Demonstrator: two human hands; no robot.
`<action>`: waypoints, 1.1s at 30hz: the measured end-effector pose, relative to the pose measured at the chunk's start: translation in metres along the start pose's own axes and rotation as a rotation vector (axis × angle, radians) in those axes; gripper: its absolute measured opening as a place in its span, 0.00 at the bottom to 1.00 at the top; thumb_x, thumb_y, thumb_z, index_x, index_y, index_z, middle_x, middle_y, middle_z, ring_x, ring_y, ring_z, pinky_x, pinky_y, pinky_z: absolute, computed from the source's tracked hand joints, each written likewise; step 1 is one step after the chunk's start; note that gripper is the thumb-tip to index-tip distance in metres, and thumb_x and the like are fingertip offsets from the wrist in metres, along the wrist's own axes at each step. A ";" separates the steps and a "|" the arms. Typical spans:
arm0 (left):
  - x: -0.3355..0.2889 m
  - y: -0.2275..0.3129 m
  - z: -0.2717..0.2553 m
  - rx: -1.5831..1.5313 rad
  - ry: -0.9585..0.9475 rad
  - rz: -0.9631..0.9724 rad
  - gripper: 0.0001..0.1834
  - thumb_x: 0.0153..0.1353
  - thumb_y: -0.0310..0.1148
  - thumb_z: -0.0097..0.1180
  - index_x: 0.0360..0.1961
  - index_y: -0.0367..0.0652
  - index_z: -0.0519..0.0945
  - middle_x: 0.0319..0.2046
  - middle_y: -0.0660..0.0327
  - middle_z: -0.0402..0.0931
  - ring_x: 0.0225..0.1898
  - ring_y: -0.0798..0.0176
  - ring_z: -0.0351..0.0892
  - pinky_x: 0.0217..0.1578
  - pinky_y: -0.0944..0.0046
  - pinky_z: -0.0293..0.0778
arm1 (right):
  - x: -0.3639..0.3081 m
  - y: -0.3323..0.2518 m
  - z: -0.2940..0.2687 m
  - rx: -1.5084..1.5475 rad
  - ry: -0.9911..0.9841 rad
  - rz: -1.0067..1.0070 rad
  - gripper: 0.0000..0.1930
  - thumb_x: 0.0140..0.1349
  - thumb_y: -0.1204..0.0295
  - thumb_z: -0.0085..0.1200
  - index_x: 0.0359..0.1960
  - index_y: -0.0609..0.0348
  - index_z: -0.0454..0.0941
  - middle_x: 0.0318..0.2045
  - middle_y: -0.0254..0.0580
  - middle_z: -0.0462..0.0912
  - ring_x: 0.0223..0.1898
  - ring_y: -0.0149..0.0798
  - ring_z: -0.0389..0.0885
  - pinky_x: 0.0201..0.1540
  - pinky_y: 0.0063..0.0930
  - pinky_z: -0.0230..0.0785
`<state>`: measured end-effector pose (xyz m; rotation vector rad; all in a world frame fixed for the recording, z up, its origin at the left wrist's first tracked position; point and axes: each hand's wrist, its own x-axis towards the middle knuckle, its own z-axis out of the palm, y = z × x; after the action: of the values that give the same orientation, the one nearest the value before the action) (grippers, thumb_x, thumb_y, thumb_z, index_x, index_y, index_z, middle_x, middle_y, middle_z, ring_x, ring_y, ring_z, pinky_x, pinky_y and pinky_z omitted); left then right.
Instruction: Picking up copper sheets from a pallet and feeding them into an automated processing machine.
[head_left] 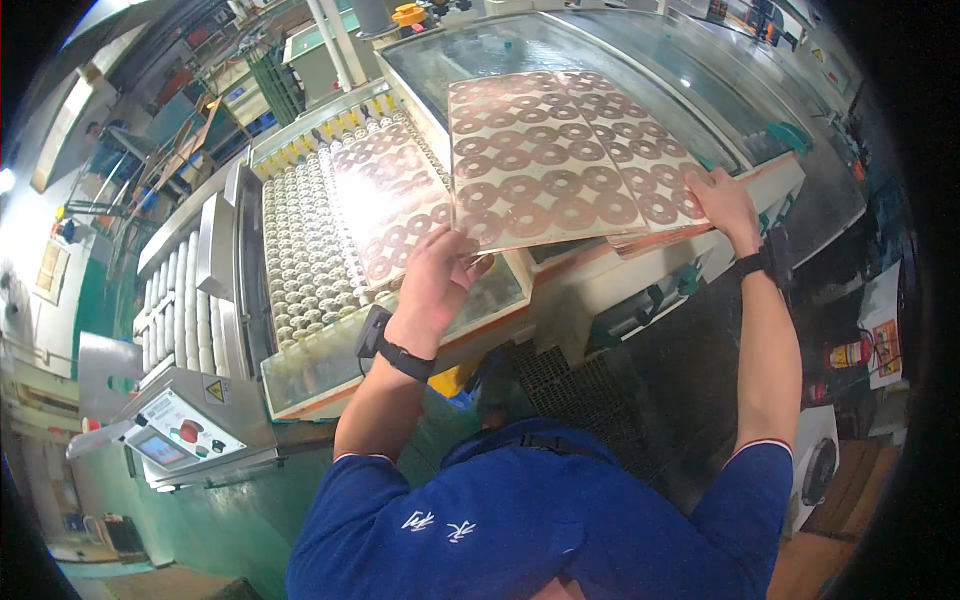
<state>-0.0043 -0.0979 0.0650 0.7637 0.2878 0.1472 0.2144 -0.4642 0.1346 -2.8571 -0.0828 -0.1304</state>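
A flat panel with rows of copper-coloured rings on a pale base is tilted over the machine. My left hand pinches its near left corner between thumb and fingers. A similar ring-patterned panel adjoins it on the right, partly under it; whether more lie below is hard to tell. My right hand grips this second panel at its right edge, thumb on top and some fingers hidden. Another ringed panel lies flat on the conveyor rollers to the left, shining with glare.
Rows of small white roller wheels fill the open conveyor bed. Glass covers top the machine behind the panels. At lower left stands a control box with a screen and knobs. A black floor grating lies below.
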 end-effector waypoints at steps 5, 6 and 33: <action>0.009 0.009 -0.024 -0.017 -0.024 0.119 0.15 0.70 0.24 0.48 0.56 0.35 0.75 0.45 0.57 0.81 0.41 0.62 0.82 0.44 0.62 0.80 | 0.011 0.016 0.011 -0.025 0.067 -0.076 0.41 0.62 0.37 0.47 0.51 0.72 0.78 0.47 0.69 0.83 0.53 0.64 0.81 0.54 0.50 0.71; 0.009 0.018 -0.030 -0.029 0.000 0.141 0.15 0.70 0.24 0.48 0.56 0.34 0.75 0.45 0.57 0.81 0.41 0.62 0.82 0.42 0.64 0.81 | 0.009 0.016 0.010 -0.019 0.055 -0.072 0.41 0.62 0.37 0.48 0.51 0.72 0.78 0.47 0.70 0.83 0.53 0.64 0.81 0.54 0.49 0.71; 0.028 0.152 -0.440 1.664 1.012 0.113 0.18 0.55 0.38 0.64 0.42 0.38 0.82 0.41 0.43 0.84 0.42 0.45 0.85 0.46 0.54 0.82 | 0.021 0.022 0.016 0.034 0.004 -0.066 0.40 0.63 0.36 0.47 0.52 0.67 0.78 0.46 0.66 0.84 0.52 0.63 0.81 0.54 0.46 0.70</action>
<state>-0.1174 0.3076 -0.1362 2.3369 1.4188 0.4066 0.2377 -0.4805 0.1154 -2.8209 -0.1762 -0.1471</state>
